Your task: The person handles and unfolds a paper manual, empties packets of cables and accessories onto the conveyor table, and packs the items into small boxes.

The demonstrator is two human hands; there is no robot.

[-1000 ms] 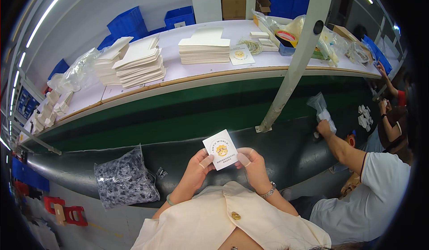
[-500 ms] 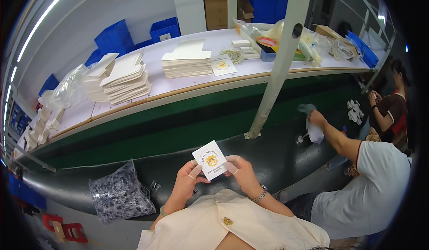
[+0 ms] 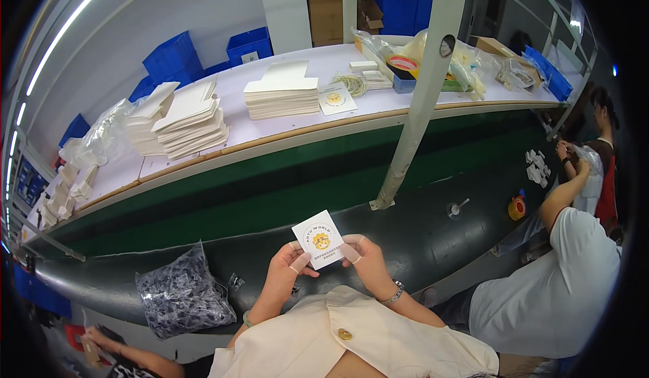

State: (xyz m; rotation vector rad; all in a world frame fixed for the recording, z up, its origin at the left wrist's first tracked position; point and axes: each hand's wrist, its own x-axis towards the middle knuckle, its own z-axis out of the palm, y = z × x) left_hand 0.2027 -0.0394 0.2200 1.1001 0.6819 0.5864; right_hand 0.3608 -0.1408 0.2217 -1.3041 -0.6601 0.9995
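Note:
A white square card [image 3: 318, 241] with a round yellow-orange emblem and dark print is held up in front of me, tilted a little. My left hand [image 3: 284, 273] pinches its lower left edge. On the other side, the thumb and fingers of my right hand [image 3: 370, 264] close on the lower right edge. Pale finger covers show on some of my fingers. To the left of my left hand, a clear bag [image 3: 182, 293] full of small dark packets lies on the dark bench [image 3: 399, 256]. One small loose packet [image 3: 236, 280] rests beside that bag.
Stacks of white card [image 3: 280, 97] stand on a raised white shelf [image 3: 236, 121], held by a metal post [image 3: 419, 101]. A similar printed card [image 3: 337, 99] lies there too. To the right are a tape roll [image 3: 517, 207] and a co-worker [image 3: 547, 283]. Another person's arm [image 3: 135, 354] shows lower left.
My hands and the card have barely moved. The co-worker on the right has drawn an arm back from the bench, with clear plastic in hand. Another person's arm has appeared at the lower left.

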